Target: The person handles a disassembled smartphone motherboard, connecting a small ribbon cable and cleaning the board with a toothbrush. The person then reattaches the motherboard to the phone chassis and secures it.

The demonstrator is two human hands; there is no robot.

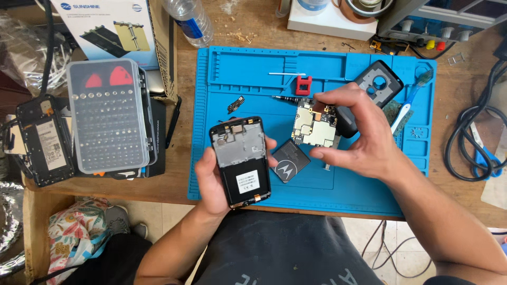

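Blue repair mat (369, 195) on cluttered wooden workbench (174, 184), hands holding phone parts

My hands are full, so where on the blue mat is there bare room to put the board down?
Bare: blue mat near edge under the right hand, and between small flex part and screwdriver. Crowded: top right around back cover and brush.

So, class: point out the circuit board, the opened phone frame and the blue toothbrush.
circuit board (312, 128), head view, on its metal shielding.
opened phone frame (240, 158), head view, on its inner middle.
blue toothbrush (405, 108), head view, on its handle.
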